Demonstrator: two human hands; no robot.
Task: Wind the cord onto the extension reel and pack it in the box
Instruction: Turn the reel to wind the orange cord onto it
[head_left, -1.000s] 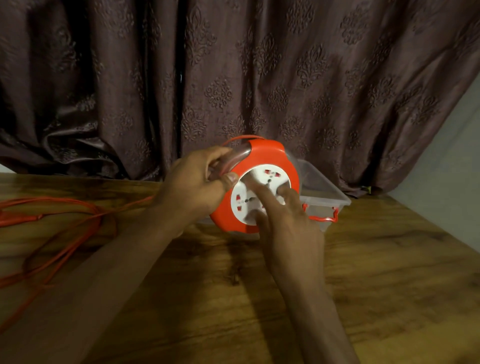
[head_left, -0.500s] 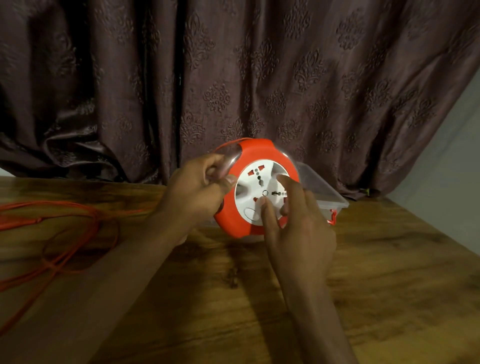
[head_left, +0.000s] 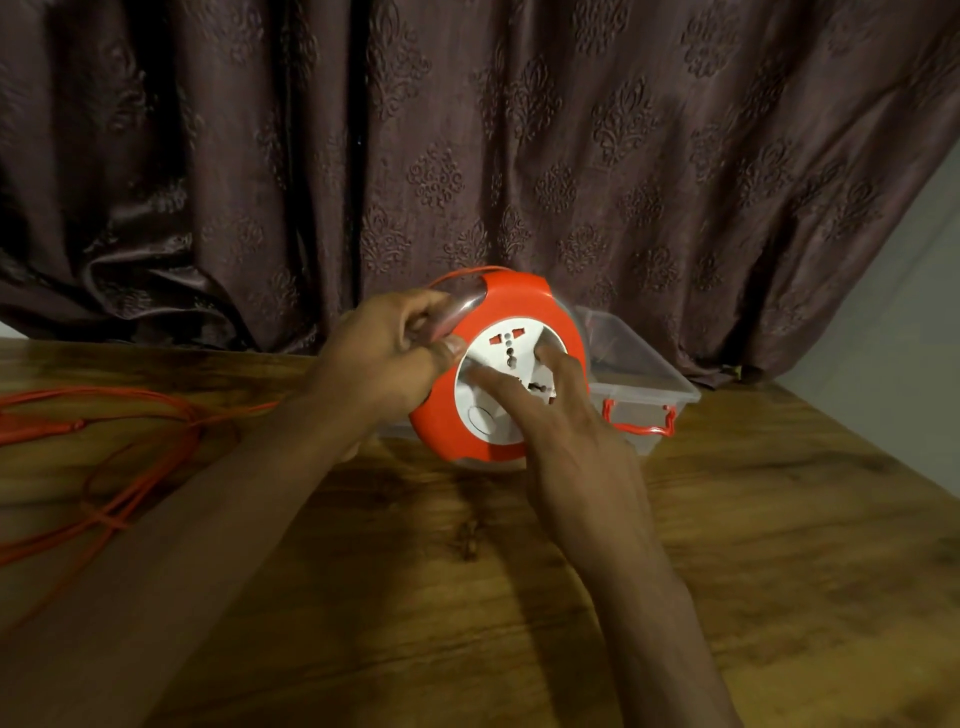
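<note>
Above table (head_left: 779, 545), reel (head_left: 524, 306) held tilted: left hand (head_left: 384, 364) grips its left rim, thumb over edge; right hand (head_left: 566, 431) fingers extended, pressing white socket face (head_left: 498, 358). Loose cord (head_left: 130, 410) lies left.

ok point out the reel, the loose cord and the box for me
reel (head_left: 524, 306), head view, on its orange rim at the top
loose cord (head_left: 130, 397), head view, on a strand on the table
box (head_left: 644, 364), head view, on its clear wall

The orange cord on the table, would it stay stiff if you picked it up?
Probably not. The cord lies in loose, crossing loops on the table, so it would likely droop. It looks thin, so likely light, and the loops might tangle.
</note>
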